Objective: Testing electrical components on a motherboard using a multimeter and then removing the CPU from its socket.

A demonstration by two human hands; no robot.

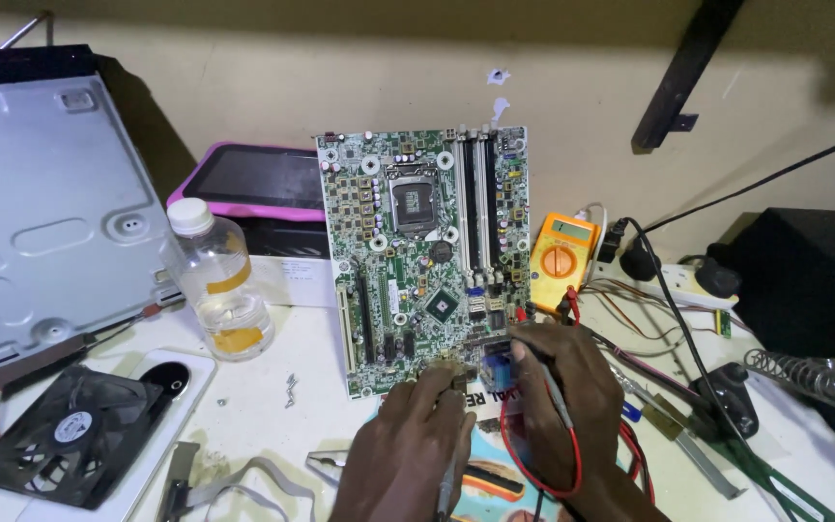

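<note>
Clear plastic bottle (216,280), white cap, tape bands, stands left of centre on the desk (282,425); roughly a third full of clear liquid.

Green motherboard (427,256) stands propped near upright toward the desk's back edge, leaning on the wall. Its lower edge meets both hands.

Left hand (416,440): fingers curled, pinching a probe (448,481) with its tip at the board's bottom edge. Palm down, wrist coming from the near edge.

Right hand (562,406): closed around a red-leaded probe (555,387), held pen-like, tip on the board's lower right corner. Red lead (572,474) loops under the hand.

Orange multimeter (562,253) just right of the board. Black fan (74,435) at the near left corner. Grey metal case panel (41,213) at the left edge. Pink-edged tablet (253,182) behind the bottle, against the wall.
</note>
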